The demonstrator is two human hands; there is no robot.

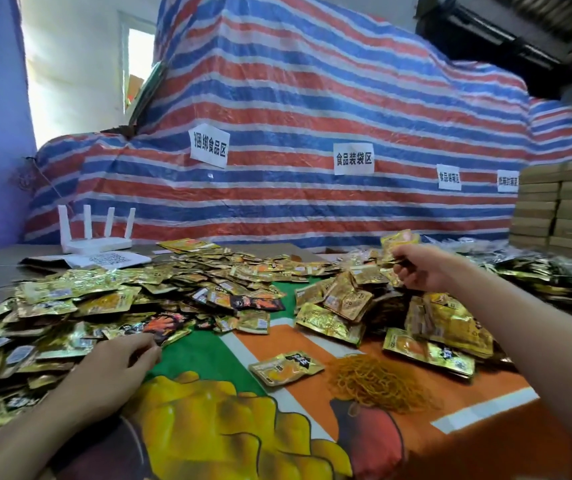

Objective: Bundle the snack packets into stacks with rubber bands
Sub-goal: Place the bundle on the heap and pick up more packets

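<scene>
Several gold snack packets (111,299) lie loose in a wide heap across the table's left and middle. Banded stacks of packets (343,303) pile up at the right. My left hand (118,362) rests on the near edge of the loose heap, its fingertips pinching a dark packet (165,325). Raised over the right pile, my right hand (419,268) pinches a gold packet (398,242) by its lower edge. A heap of yellow rubber bands (378,381) lies on the cloth at the front right. One single packet (286,367) lies beside the bands.
A colourful printed cloth (208,358) covers the table. A white router (95,233) stands at the back left on papers. A striped tarp (312,116) with paper signs rises behind. Cardboard boxes (554,209) are stacked at the far right, with dark packets (537,268) in front.
</scene>
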